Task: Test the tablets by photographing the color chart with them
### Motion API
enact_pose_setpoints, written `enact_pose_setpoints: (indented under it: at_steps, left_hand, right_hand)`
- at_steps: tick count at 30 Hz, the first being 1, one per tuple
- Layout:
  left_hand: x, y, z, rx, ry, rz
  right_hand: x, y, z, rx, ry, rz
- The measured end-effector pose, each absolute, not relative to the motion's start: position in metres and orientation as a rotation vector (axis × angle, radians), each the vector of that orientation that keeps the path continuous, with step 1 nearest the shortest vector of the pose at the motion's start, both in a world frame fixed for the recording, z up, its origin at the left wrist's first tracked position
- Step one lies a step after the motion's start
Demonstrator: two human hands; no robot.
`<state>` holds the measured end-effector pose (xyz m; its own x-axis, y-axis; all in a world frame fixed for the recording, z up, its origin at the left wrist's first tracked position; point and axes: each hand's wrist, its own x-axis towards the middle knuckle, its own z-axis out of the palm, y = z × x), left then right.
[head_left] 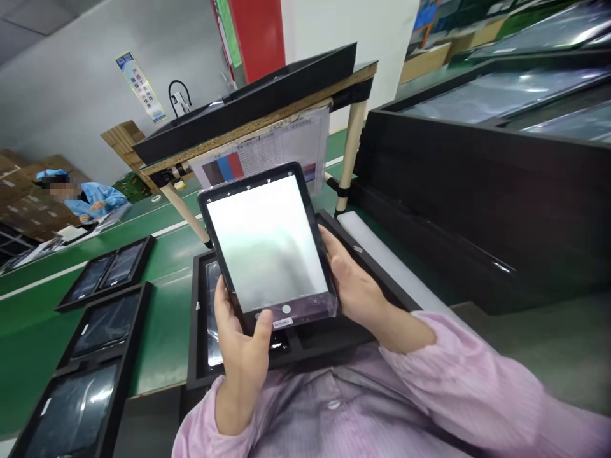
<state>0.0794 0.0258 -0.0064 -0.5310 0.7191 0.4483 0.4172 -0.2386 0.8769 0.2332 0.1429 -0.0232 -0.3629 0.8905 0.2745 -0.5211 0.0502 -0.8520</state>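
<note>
A tablet [267, 242] is being gripped at its near-left corner by the left hand [241, 346] and along its right edge by the right hand [351, 283], long axis pointing away from the body, screen tilted up, just above a black tray [198, 356] on the table [162, 318]

The tablet [270, 242] is a black-framed slab with its screen lit pale white, shading to grey. Small icons line its top and bottom edges, and a white label sits at the lower rim. It is held upright in portrait, top tipped away, between both hands [241, 346], above a black tray [199, 356].
</note>
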Motion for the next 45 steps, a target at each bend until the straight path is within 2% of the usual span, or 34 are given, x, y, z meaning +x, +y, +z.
enact_pose_setpoints:
  at_steps: [5,10,32,35,39,42,45]
  left_hand:
    - [0.074,0.03,-0.023,1.586,2.119,1.604]
    - [0.077,0.038,-0.027,1.689,2.261,1.43]
    - [0.079,0.041,-0.041,1.814,2.329,1.486]
    - [0.076,0.039,-0.042,1.749,2.217,1.595]
    - [0.067,0.036,-0.033,1.312,1.655,1.993]
    - [0.06,0.035,-0.016,0.849,1.406,1.969]
    - [0.06,0.033,-0.003,0.725,1.37,1.848]
  right_hand:
    - [0.226,0.159,-0.033,-0.589,-1.007,1.787]
    - [0.223,0.162,-0.033,-0.601,-0.954,1.76]
    - [0.221,0.163,-0.034,-0.424,-1.01,1.731]
    - [0.221,0.163,-0.034,-0.421,-1.014,1.745]
    - [0.225,0.159,-0.033,-0.453,-1.064,1.724]
    - [0.235,0.154,-0.025,-0.442,-1.238,1.571]
    - [0.249,0.152,-0.005,-0.333,-1.452,1.41]
